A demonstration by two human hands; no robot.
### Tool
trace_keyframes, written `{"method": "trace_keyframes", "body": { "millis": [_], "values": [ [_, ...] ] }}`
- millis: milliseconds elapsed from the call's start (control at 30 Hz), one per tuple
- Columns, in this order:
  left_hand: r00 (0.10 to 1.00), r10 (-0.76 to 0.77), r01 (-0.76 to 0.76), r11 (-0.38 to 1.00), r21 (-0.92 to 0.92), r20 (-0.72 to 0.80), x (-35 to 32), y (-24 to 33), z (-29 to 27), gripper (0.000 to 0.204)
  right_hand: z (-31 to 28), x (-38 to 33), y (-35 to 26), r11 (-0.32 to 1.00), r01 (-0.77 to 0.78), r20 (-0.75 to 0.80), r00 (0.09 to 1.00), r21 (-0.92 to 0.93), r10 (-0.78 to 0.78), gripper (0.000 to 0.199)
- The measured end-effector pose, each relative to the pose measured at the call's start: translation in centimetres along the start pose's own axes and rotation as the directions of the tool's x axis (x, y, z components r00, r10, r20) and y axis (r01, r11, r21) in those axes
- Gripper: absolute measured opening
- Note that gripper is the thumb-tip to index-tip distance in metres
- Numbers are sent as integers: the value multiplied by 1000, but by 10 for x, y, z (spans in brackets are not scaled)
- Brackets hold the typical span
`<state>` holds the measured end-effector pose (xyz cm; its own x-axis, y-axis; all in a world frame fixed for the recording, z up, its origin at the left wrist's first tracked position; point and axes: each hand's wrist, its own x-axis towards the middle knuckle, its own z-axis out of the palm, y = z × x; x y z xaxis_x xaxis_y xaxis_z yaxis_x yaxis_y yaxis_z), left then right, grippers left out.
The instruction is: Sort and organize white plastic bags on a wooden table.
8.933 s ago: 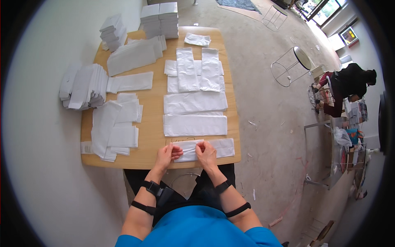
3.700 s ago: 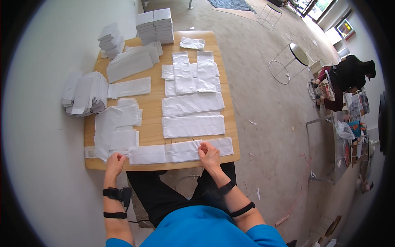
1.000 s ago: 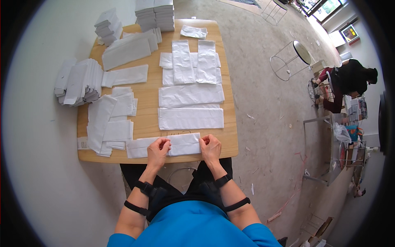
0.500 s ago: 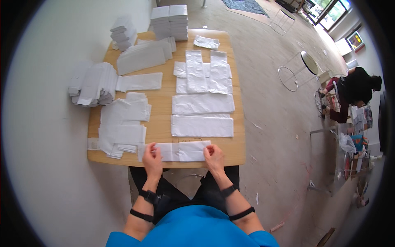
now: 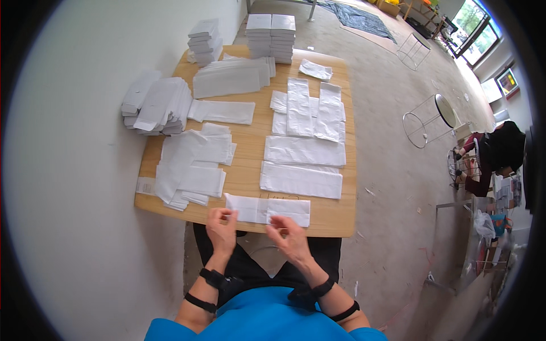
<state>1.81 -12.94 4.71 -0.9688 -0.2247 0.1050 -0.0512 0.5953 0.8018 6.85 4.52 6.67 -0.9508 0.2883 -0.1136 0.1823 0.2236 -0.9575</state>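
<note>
At the table's near edge, the left hand [image 5: 220, 226] pinches the seven-o'clock corner of a flat white paper bag [image 5: 267, 209], while the right hand [image 5: 289, 237] hovers loosely open just off its five-o'clock edge, seemingly not touching. The bag looks light, thin and crease-prone, best held by its short ends. Toward twelve o'clock lie more flattened bags [image 5: 303, 151] and neat stacks [image 5: 271, 35].

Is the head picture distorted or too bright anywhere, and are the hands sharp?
In the head view the wooden table edges bow outward, a black rim rings the frame, the window at top right is overexposed, and the left hand and right hand look fairly sharp.
</note>
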Motion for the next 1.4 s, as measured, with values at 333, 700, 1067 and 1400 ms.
{"method": "trace_keyframes", "body": {
  "millis": [333, 700, 1067, 1400],
  "values": [
    [822, 428, -446, 894, -44, 376, -20, 37, 9, 43, -56, 22, 42, 925, -255, -108, 949, 282, 295, 19],
    [569, 413, -697, 701, 151, 711, -11, -3, 32, 81, -118, 35, 70, 915, -299, -162, 923, 272, 350, 21],
    [616, 374, -703, 658, 271, 693, -12, -16, 35, 72, -116, 36, 80, 936, -243, -141, 948, 256, 285, 20],
    [620, 368, -706, 648, 287, 693, -12, -13, 37, 67, -123, 34, 105, 937, -327, -290, 915, -124, 281, 26]
  ]
}}
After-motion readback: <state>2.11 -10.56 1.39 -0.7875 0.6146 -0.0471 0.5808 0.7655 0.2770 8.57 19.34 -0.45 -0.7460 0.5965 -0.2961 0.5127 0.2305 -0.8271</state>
